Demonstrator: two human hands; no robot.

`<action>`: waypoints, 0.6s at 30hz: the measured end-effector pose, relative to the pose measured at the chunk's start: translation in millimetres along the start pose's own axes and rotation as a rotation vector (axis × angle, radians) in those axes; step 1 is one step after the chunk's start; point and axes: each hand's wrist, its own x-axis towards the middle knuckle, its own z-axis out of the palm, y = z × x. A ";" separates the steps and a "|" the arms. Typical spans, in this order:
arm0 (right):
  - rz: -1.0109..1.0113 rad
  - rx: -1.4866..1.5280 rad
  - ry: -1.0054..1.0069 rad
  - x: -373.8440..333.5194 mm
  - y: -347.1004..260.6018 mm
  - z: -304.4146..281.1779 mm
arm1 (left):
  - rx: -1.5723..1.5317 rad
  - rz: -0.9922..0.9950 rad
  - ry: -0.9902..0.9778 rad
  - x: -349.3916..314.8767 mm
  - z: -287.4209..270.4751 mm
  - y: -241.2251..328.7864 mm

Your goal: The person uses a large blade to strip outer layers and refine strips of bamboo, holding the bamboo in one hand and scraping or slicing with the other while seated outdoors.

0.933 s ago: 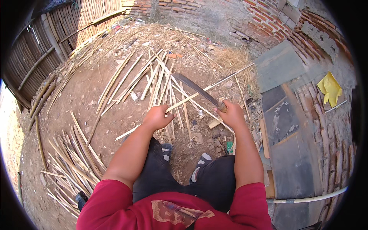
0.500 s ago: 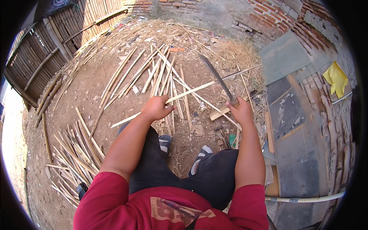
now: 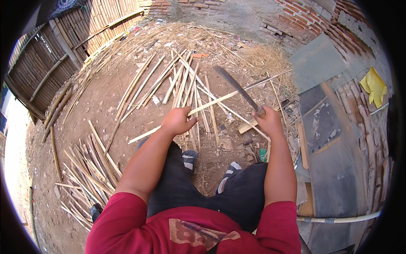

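My left hand (image 3: 177, 122) is closed around a long, pale bamboo strip (image 3: 213, 102), which slants from my left knee up to the far right. A machete (image 3: 237, 87) with a dark, slightly curved blade is gripped by its handle in my right hand (image 3: 269, 122). The blade points away and to the left, crossing the strip in view; whether the two touch, I cannot tell. Beneath my right hand, a thicker piece of bamboo (image 3: 249, 126) rests on the ground. Several split strips (image 3: 182, 80) lie fanned out beyond my hands.
A pile of bamboo strips (image 3: 91, 163) lies at my left side. Dark boards (image 3: 332, 178) and a grey-green sheet (image 3: 317, 61) are on the right, near a yellow crumpled piece (image 3: 374, 86). A bamboo fence (image 3: 63, 46) and a brick wall (image 3: 292, 19) bound the dirt ground.
The machete's blade has swung slightly lower and to the left relative to my right hand. My left hand keeps its grip on the strip. The whole view has shifted a little.
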 end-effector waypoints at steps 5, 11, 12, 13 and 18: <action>0.113 0.058 0.137 22.2 19.8 14.2 | 0.010 0.005 0.017 7.6 3.3 -26.0; -0.130 -0.135 -0.058 17.9 -10.6 10.1 | -0.049 -0.022 -0.082 13.0 -5.8 -20.8; -0.083 -0.067 -0.101 21.4 -6.9 11.1 | -0.046 -0.034 -0.081 11.1 -5.5 -23.9; -0.034 0.055 -0.078 27.5 15.5 16.2 | -0.071 -0.037 -0.075 8.9 -6.1 -25.5; -0.062 0.102 0.268 44.4 82.9 34.3 | -0.105 -0.037 -0.077 -0.5 -14.2 -23.2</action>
